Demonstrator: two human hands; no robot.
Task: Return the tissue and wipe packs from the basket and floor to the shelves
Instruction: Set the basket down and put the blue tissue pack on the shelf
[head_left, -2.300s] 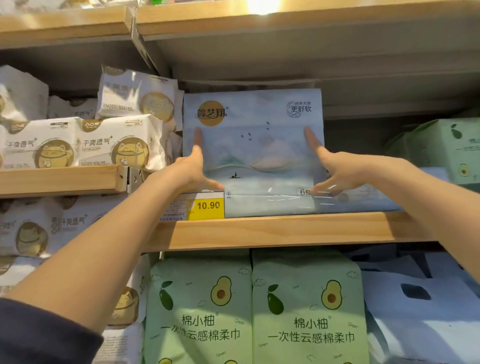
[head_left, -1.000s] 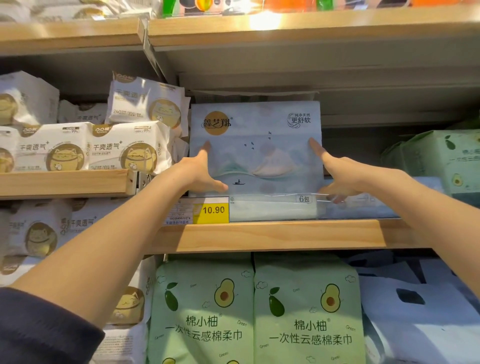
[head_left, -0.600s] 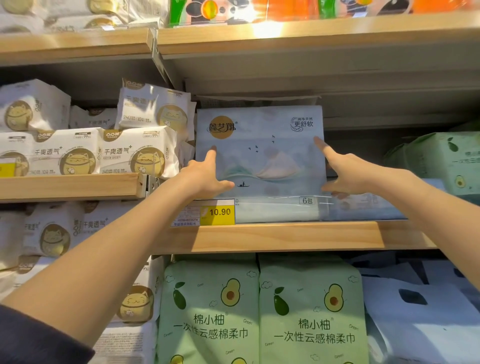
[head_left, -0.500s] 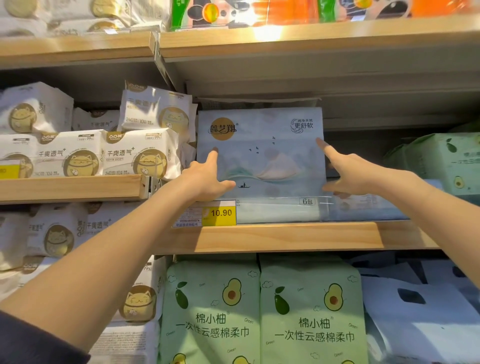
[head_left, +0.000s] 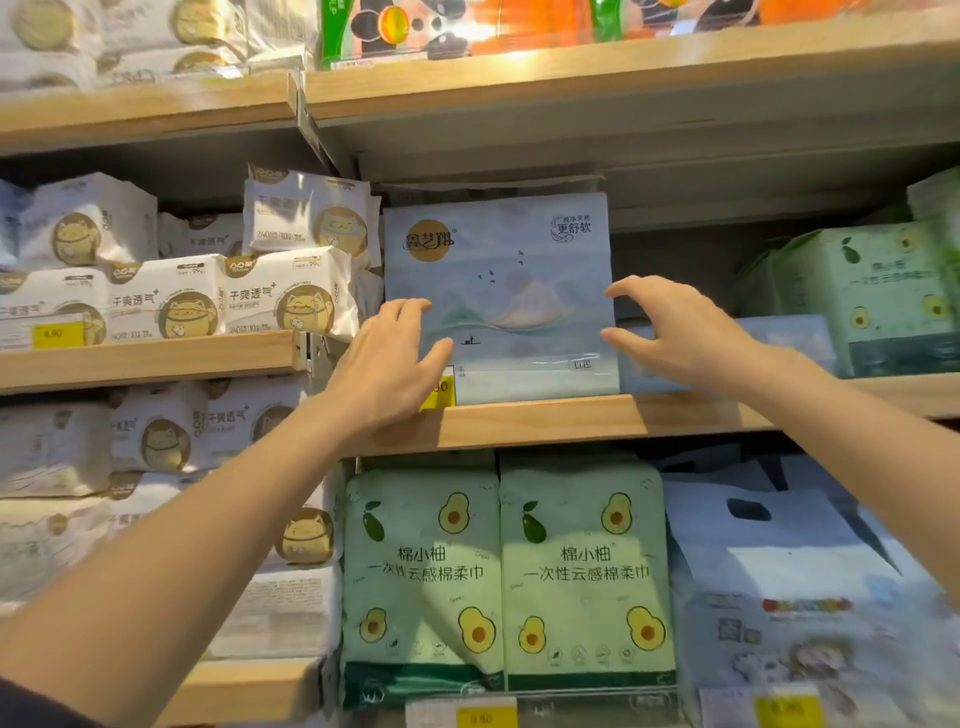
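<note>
Above me, glossy packaging printed in orange, green and black lines the pale wooden top shelf. A slanted grey metal bracket hangs below that shelf's front edge, and a second small grey bracket sits lower down to my left. Far left I see a yellow-and-white price tag, its digits blurred. Straight ahead only the yellow edge of another tag shows. Down low, a yellow tag reading 9.90 sits in a clear plastic strip, with one more blurred yellow tag to its right.
</note>
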